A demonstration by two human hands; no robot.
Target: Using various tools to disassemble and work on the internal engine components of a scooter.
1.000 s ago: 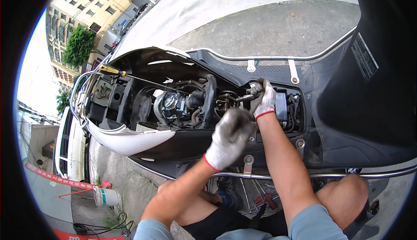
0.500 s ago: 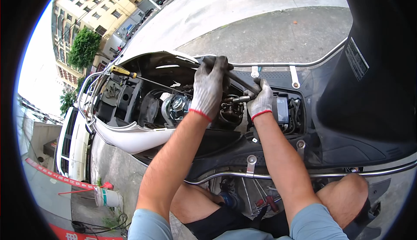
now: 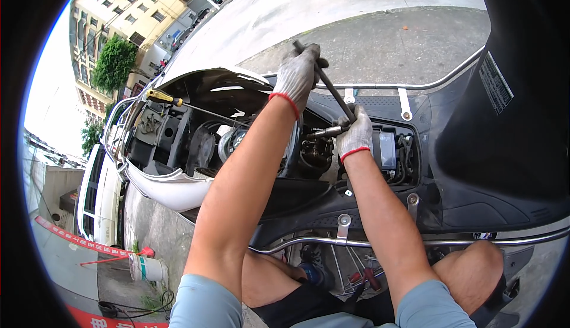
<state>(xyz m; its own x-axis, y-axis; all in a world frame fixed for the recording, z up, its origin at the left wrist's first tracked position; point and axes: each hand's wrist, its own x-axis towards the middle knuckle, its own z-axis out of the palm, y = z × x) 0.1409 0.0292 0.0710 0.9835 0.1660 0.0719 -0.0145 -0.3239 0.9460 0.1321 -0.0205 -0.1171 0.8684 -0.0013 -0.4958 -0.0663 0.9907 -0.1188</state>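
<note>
Both my hands wear white knit gloves with dark, dirty fingers and red cuffs. My left hand [image 3: 295,73] is closed round the far end of a long dark socket wrench handle [image 3: 334,92]. At the wrench's head, my right hand [image 3: 356,133] wraps round the joint. From there a metal socket shaft [image 3: 325,132] points left into the oily engine [image 3: 316,152] of an opened scooter. Where the socket's tip sits is hard to make out. A long screwdriver with a yellow and black handle [image 3: 163,97] lies across the bay to the left.
Right of the engine a battery [image 3: 387,150] sits in an open compartment. The scooter's floorboard is edged by a metal rail [image 3: 297,242]. Several tools, among them red-handled ones [image 3: 372,278], lie on the ground by my legs. A white bucket [image 3: 148,270] stands at lower left.
My left hand has swung the wrench handle away from me, toward the far side of the scooter. The right hand stays at the wrench's head, almost where it was.
</note>
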